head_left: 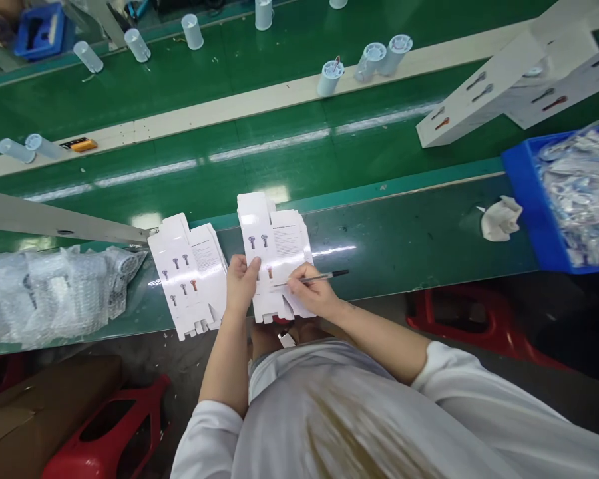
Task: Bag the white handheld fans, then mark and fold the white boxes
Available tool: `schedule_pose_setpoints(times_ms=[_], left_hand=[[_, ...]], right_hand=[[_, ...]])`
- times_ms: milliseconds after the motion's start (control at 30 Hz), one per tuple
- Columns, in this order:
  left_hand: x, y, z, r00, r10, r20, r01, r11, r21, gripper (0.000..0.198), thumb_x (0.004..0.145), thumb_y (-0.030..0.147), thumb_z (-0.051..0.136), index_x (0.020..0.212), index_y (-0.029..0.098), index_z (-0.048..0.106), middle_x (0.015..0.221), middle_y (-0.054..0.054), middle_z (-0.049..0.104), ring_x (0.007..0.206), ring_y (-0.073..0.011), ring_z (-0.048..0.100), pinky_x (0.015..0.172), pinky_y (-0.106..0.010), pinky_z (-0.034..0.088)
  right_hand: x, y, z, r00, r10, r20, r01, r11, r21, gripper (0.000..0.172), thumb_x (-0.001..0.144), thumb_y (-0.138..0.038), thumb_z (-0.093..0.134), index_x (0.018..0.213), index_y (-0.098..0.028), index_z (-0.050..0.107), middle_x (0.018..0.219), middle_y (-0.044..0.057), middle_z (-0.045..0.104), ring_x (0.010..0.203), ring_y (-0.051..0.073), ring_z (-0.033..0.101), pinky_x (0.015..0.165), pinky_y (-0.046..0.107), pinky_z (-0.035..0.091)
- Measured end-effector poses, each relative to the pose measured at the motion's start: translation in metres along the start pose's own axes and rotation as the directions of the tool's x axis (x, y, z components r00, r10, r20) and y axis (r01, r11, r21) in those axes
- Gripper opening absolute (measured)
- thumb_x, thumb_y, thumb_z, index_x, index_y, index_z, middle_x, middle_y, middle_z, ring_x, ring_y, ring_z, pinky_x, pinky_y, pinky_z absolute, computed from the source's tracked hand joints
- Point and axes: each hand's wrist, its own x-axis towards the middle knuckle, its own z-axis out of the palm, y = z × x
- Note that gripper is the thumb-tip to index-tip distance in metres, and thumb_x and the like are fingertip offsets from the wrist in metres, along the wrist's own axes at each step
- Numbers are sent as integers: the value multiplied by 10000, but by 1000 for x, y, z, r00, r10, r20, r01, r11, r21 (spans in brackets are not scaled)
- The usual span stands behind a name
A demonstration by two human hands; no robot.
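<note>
A flattened white carton (285, 229), printed with small pictures of handheld devices and a text block, lies at the bench edge before me. My left hand (243, 283) grips its left side, thumb on top. In my right hand (312, 289) is a pen (324, 277), its dark end pointing right and its tip down at the carton by the orange device picture. That hand rests on the carton's right part. Left of it lies a second stack of flattened cartons (187, 273), some layers showing at its edge.
Bubble-wrapped items (54, 293) fill the bench's left end. A blue bin (524, 193) of wrapped parts and crumpled white paper (500, 219) are at right. Pale cylinders (331, 78) stand along the green line's divider (180, 130). Upright cartons (479, 93) stand back right; red stools (110, 432) are below.
</note>
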Motion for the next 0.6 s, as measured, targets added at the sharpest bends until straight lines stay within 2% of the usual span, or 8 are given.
schedule_pose_setpoints(times_ms=[100, 200, 300, 367, 433, 500, 533, 600], left_hand=[[-4, 4, -22, 998, -28, -62, 27, 999, -27, 310, 750, 433, 680, 816, 207, 478, 570, 73, 516, 485, -89, 483, 494, -198, 393], [-6, 6, -66, 970, -36, -241, 51, 997, 56, 330, 725, 446, 693, 848, 204, 505, 551, 77, 519, 441, -84, 455, 461, -191, 362], [-6, 6, -115, 907, 12, -420, 89, 972, 219, 315, 721, 453, 676, 838, 210, 513, 586, 59, 542, 497, -112, 492, 526, -230, 414], [-7, 8, -135, 861, 108, -497, 151, 878, 454, 324, 706, 459, 683, 843, 201, 542, 669, 6, 588, 618, -176, 560, 622, -304, 462], [-10, 11, -135, 819, 261, -510, 179, 729, 661, 386, 700, 483, 690, 911, 179, 583, 850, -89, 637, 826, -269, 601, 738, -387, 471], [-13, 11, -114, 825, 350, -444, 113, 668, 736, 438, 747, 512, 645, 1006, 161, 599, 1005, -155, 632, 963, -313, 585, 803, -416, 457], [-14, 10, -97, 865, 323, -383, 65, 685, 725, 448, 774, 522, 616, 1042, 164, 599, 1026, -157, 635, 962, -304, 591, 800, -405, 458], [-16, 7, -59, 971, 146, -189, 18, 742, 670, 430, 793, 526, 603, 1056, 186, 605, 926, -110, 660, 829, -258, 620, 729, -364, 463]], right_hand=[[9, -3, -9, 985, 83, -148, -66, 991, 115, 283, 933, -464, 515, 795, -223, 458, 623, -37, 526, 518, 109, 473, 517, 252, 413], [23, 0, -17, 965, 80, -250, -52, 992, 118, 290, 933, -483, 510, 814, -228, 439, 624, -47, 513, 491, 98, 446, 492, 240, 393], [35, 4, -22, 958, -47, -282, 30, 997, -65, 243, 938, -455, 505, 862, -226, 476, 687, -16, 559, 585, 127, 531, 574, 272, 455], [38, 8, -22, 962, -165, -216, 114, 967, -230, 184, 940, -405, 507, 916, -224, 523, 759, 20, 607, 680, 161, 589, 643, 309, 491], [38, 14, -21, 961, -265, -75, 225, 912, -342, 133, 942, -345, 499, 954, -229, 562, 835, 51, 647, 776, 194, 626, 715, 350, 516], [35, 22, -20, 940, -339, 34, 326, 865, -382, 117, 939, -307, 492, 962, -239, 584, 889, 69, 672, 847, 217, 642, 780, 394, 529], [34, 27, -20, 926, -374, 51, 363, 847, -388, 115, 936, -297, 492, 961, -241, 590, 903, 75, 677, 865, 224, 644, 801, 412, 531], [32, 32, -19, 899, -437, 27, 410, 818, -403, 114, 931, -284, 497, 966, -239, 595, 918, 86, 681, 879, 232, 646, 811, 429, 533]])
